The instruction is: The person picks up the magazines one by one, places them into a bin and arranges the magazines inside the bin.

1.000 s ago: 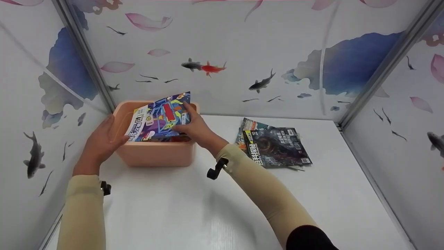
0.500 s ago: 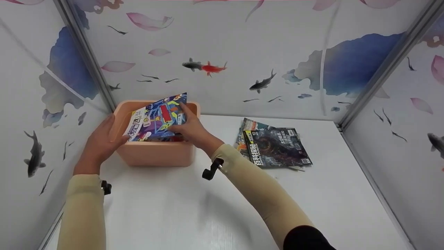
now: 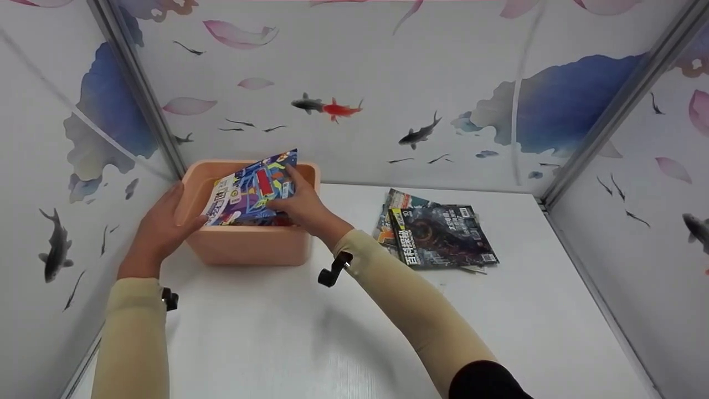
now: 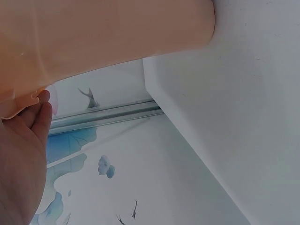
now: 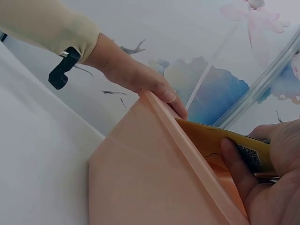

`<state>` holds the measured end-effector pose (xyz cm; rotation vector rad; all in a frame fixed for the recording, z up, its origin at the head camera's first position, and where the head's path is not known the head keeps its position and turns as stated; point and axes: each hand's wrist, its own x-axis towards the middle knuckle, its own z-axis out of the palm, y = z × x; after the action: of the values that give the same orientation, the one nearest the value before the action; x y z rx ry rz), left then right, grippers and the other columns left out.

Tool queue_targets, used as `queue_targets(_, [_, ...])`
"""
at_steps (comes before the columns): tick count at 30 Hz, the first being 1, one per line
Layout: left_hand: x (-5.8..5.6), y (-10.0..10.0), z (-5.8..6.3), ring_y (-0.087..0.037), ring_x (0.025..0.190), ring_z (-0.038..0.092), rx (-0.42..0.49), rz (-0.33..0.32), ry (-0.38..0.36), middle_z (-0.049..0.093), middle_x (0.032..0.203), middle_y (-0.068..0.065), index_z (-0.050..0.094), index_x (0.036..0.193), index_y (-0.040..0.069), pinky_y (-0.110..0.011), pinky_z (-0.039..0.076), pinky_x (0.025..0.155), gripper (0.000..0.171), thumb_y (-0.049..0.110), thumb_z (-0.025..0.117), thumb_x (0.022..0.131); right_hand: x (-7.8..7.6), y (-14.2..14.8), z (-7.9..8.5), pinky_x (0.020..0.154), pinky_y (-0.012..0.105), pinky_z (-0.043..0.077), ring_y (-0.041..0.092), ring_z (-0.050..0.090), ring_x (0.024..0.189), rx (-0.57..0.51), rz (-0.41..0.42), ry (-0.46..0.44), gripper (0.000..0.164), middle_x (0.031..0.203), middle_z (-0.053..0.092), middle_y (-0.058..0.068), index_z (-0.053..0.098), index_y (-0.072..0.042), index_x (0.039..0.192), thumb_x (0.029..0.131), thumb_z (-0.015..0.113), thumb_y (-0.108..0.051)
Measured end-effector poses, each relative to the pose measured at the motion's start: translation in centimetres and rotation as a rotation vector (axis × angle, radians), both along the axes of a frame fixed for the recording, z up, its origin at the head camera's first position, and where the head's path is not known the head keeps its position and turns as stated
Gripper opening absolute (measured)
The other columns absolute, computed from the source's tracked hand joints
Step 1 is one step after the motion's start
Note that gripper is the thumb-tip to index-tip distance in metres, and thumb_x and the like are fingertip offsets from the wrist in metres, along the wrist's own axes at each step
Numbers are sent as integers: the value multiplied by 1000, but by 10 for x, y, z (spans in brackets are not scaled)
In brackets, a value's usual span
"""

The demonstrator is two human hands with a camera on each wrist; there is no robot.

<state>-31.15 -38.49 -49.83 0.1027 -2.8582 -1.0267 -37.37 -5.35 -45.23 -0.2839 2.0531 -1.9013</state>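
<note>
A peach plastic bin point(image 3: 252, 246) stands at the back left of the white table. My left hand point(image 3: 166, 224) grips its left rim, thumb toward the front corner; in the left wrist view the fingers point(image 4: 42, 112) curl under the bin's lip. Tilted in the bin's mouth is a colorful blue-and-purple magazine point(image 3: 243, 194), its upper right corner above the rim. My right hand point(image 3: 307, 208) pinches its right side, thumb on the cover. The right wrist view shows the magazine's yellow inner side point(image 5: 206, 136) between thumb and fingers. The bin's floor is hidden beneath it.
Right of the bin, a dark-covered magazine point(image 3: 443, 235) lies overlapping a teal-and-orange magazine point(image 3: 386, 221) on the white table point(image 3: 266, 332). Printed panels with fish and petals wall the table at the back and both sides, with metal posts point(image 3: 135, 88) at the corners.
My right hand and the colorful magazine have shifted slightly left and lower into the bin. The left hand keeps its place on the rim, and the magazines on the table have not moved.
</note>
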Motion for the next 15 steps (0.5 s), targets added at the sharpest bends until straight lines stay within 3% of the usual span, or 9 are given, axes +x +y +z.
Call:
queue_targets(5, [0, 1, 0, -57, 161, 27, -7, -1, 25, 11, 185, -15, 2, 180, 29, -84, 28, 118, 120, 70, 76, 95, 0, -2, -1, 103, 36, 62, 21, 71, 116, 15, -2, 21, 107, 143, 59, 7, 26, -32, 178, 94, 89, -10])
queue_targets(15, [0, 2, 2, -55, 165, 18, 1, 5, -1, 4, 186, -12, -1, 180, 30, -84, 23, 119, 122, 71, 76, 94, 1, -4, 0, 104, 35, 61, 18, 70, 116, 75, 6, 41, 108, 146, 59, 7, 25, -32, 178, 94, 90, -13])
